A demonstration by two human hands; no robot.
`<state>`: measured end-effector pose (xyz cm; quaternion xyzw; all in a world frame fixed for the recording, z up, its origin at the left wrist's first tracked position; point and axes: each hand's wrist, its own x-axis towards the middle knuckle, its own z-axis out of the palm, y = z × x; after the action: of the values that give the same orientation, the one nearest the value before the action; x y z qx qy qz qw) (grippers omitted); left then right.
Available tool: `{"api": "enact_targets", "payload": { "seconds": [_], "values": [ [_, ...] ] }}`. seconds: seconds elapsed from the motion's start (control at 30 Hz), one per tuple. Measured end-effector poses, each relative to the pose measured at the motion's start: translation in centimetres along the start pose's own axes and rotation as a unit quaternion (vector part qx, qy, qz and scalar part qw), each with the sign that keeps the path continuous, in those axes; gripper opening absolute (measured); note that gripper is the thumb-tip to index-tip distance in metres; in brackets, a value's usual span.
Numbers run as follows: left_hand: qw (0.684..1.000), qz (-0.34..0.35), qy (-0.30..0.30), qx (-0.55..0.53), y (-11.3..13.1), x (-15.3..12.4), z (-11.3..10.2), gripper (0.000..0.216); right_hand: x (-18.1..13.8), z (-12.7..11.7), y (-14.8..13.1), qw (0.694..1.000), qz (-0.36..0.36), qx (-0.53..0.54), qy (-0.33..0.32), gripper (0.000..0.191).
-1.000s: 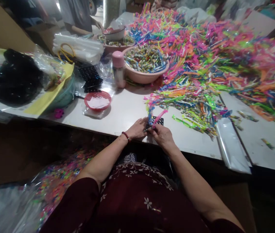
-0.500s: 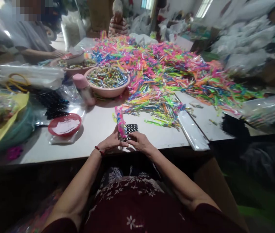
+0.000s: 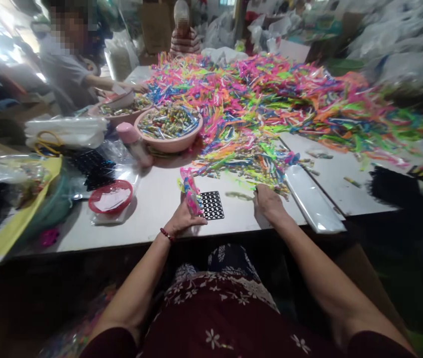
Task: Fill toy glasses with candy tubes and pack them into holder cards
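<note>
My left hand (image 3: 185, 217) grips the left side of a black perforated grid plate (image 3: 213, 205), its thumb along the near edge. Pink, yellow-green and multicoloured plastic pieces (image 3: 192, 191) stand in a row at that side, next to the fingers. Over the near edge of the heap, my right hand (image 3: 271, 204) has its fingers curled together; what they hold is hidden. Just beyond it lie thin yellow-green and multicoloured plastic sticks (image 3: 249, 171). A blurred greenish piece (image 3: 238, 195) lies between the plate and my right hand.
A large heap of bright plastic sticks (image 3: 256, 99) covers the far table. To the left are a pink basin of small pieces (image 3: 168, 144), a pink-capped bottle (image 3: 133, 141) and a red dish (image 3: 110, 199). Clear plastic sleeves (image 3: 314, 199) lie right. Two people are at the table.
My right hand has left the grid plate and moved right to the edge of the heap. The left hand stays at the plate. The camera view has shifted slightly.
</note>
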<state>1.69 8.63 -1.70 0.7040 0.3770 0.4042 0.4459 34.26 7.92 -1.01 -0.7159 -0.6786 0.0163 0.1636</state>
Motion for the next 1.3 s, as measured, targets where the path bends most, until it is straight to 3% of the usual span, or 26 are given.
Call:
{"api": "enact_targets", "payload": {
  "seconds": [0.07,0.17,0.27,0.37,0.53,0.67,0.87,0.97,1.03,1.13,1.2,1.3],
  "values": [
    [0.999,0.038,0.036,0.004,1.0,0.0,-0.8,0.129,-0.2,0.7,-2.5,0.987,-0.011,0.161,0.001,0.028],
    [0.991,0.101,0.083,0.017,2.9,0.7,-2.2,0.116,0.4,2.0,-7.0,0.924,-0.027,0.378,-0.042,0.026],
    [0.986,0.129,0.097,0.046,4.6,1.9,-2.9,0.1,1.9,3.5,-10.7,0.889,-0.062,0.452,-0.029,0.021],
    [0.986,0.123,0.097,0.063,5.7,2.8,-2.9,0.092,3.4,4.2,-12.4,0.915,-0.098,0.389,-0.037,0.014],
    [0.987,0.11,0.097,0.058,6.1,3.6,-2.4,0.086,4.5,3.3,-12.8,0.967,-0.144,0.192,-0.082,0.01],
    [0.983,0.137,0.086,0.09,6.3,4.3,-2.2,0.08,4.9,2.5,-13.2,0.975,-0.158,0.113,-0.106,0.014],
    [0.962,0.202,0.052,0.175,7.3,5.1,-2.1,0.074,4.9,2.9,-14.0,0.973,-0.158,0.13,-0.108,0.018],
    [0.96,0.184,0.063,0.204,7.6,5.0,-2.4,0.067,4.5,2.8,-11.7,0.968,-0.175,0.159,-0.083,0.027],
    [0.958,0.17,0.072,0.221,7.8,5.0,-2.7,0.067,3.9,2.2,-8.3,0.974,-0.156,0.162,-0.035,0.034],
    [0.952,0.171,0.072,0.243,8.1,5.0,-3.1,0.071,2.8,0.3,-1.5,0.999,-0.03,0.026,0.031,0.033],
    [0.949,0.182,0.062,0.252,8.3,5.2,-3.1,0.072,2.2,-1.0,2.6,0.994,0.057,-0.087,0.039,0.034],
    [0.941,0.216,0.039,0.257,8.4,5.6,-3.1,0.068,1.4,-2.4,6.2,0.988,0.08,-0.13,0.02,0.03]
  ]
}}
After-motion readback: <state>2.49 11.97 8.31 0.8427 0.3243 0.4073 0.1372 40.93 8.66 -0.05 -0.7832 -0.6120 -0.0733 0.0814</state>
